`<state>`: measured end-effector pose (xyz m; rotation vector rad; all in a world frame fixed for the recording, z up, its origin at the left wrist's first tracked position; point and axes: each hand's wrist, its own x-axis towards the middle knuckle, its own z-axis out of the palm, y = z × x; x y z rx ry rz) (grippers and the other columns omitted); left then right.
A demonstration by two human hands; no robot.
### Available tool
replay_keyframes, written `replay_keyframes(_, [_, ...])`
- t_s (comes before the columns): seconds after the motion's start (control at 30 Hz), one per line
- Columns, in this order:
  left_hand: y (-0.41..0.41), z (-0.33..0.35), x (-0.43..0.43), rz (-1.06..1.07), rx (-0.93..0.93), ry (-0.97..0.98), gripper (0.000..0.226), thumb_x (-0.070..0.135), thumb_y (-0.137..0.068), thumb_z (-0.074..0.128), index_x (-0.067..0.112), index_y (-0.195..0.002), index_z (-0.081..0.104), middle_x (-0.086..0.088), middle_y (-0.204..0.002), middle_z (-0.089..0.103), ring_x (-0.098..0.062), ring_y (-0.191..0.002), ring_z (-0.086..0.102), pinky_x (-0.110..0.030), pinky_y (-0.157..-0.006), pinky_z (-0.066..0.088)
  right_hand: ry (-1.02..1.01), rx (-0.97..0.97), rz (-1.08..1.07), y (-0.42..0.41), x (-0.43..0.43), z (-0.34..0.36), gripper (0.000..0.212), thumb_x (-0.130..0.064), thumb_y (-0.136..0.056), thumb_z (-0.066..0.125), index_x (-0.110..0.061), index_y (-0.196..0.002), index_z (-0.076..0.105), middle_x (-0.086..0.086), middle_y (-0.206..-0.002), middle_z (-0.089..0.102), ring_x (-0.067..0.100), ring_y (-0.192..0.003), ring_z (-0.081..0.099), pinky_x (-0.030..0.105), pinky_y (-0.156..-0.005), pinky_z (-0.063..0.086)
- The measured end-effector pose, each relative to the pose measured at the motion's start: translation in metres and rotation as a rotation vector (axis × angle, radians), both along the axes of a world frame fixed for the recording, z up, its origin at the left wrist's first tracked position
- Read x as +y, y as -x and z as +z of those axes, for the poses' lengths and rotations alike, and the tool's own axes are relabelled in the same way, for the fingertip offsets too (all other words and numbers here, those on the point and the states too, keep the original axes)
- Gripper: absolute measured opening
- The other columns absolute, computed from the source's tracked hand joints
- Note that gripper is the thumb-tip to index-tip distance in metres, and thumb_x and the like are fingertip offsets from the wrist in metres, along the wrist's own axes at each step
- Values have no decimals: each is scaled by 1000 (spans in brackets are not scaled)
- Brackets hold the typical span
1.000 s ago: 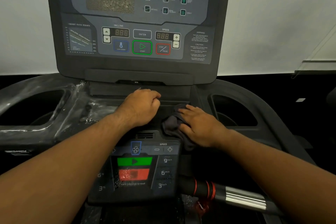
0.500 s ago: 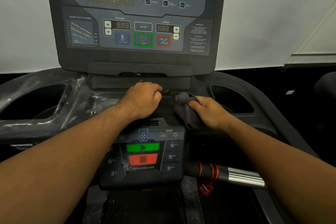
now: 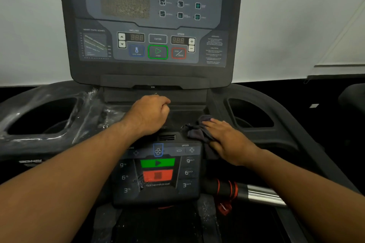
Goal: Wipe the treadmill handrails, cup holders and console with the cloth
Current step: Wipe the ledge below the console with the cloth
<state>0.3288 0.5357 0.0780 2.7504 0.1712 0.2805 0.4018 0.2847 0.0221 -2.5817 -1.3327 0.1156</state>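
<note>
The treadmill console stands upright ahead of me, with a dark tray below it. My right hand lies flat with straight fingers on a dark grey cloth and presses it onto the tray's right side, beside the right cup holder. My left hand rests as a curled fist on the middle of the tray; I see nothing in it. The left cup holder has wet, shiny streaks along its rim. A chrome handrail with a black and red grip runs under my right forearm.
A lower control panel with green and red buttons sits between my forearms, with droplets on its face. A red safety clip hangs below the handrail grip. A white wall rises behind the console.
My right hand has slid the cloth back toward me and to the right, and its fingers have flattened onto it. My left fist has stayed in place.
</note>
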Motion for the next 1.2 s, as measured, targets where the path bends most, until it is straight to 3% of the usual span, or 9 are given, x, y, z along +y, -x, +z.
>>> replay_keyframes(0.13, [7,3,9,98,-3,1,38,21,-97,40,15,-130,60,-6,-132,61,-22,-122,54,-37,-103,41,183,90,-50,-27,36,11,52,-40,-102,33,-24,-151,28,-5,-158,24,17,-147,11,43,-118,6])
replay_keyframes(0.27, [14,2,18,186,7,3,38,19,-96,41,13,-128,61,-8,-129,62,-24,-121,55,-37,-103,42,347,22,-64,-41,77,12,54,-39,-103,24,-15,-152,20,7,-160,15,29,-146,11,46,-118,10])
replay_keyframes(0.43, [21,7,23,228,59,75,36,19,-97,43,14,-128,62,-6,-132,62,-22,-123,54,-30,-102,38,335,88,65,-43,83,12,60,-44,-102,27,-20,-154,10,2,-162,4,23,-148,-3,45,-119,0])
replay_keyframes(0.5, [21,7,21,201,104,68,35,21,-97,45,15,-126,64,-6,-130,63,-24,-122,55,-30,-101,40,124,184,109,-42,80,13,65,-42,-99,42,-23,-154,13,-1,-161,11,18,-148,2,40,-120,2])
replay_keyframes(0.6, [15,5,17,151,132,57,34,27,-96,49,18,-125,64,-6,-128,64,-24,-120,56,-32,-101,43,-179,153,58,-45,59,20,62,-38,-85,57,-20,-142,45,0,-153,36,15,-142,29,26,-116,16])
replay_keyframes(0.7, [-2,-1,9,33,152,55,34,31,-94,52,19,-123,65,-4,-127,64,-24,-120,56,-33,-101,44,-16,37,105,-51,29,22,45,-38,-92,58,-26,-135,54,-4,-146,46,11,-137,37,20,-113,20])
replay_keyframes(0.9, [-34,-9,-7,-234,281,6,34,37,-88,49,19,-111,68,-3,-118,67,-25,-110,61,-40,-94,48,253,44,149,-48,63,19,45,-34,-103,37,-32,-148,32,-10,-159,17,18,-148,6,41,-118,4])
replay_keyframes(1.07, [-33,-13,30,-231,343,16,33,30,-86,47,23,-111,67,-2,-118,66,-25,-107,61,-39,-94,48,278,-14,275,-45,122,15,57,-50,-94,22,-27,-139,48,-3,-151,39,34,-137,36,53,-111,27])
replay_keyframes(1.2, [-27,-19,55,-223,337,56,35,24,-93,49,20,-126,59,-6,-132,60,-26,-122,54,-36,-103,42,160,55,246,-40,129,21,48,-30,-99,40,-23,-147,37,-5,-154,33,25,-141,29,36,-117,19])
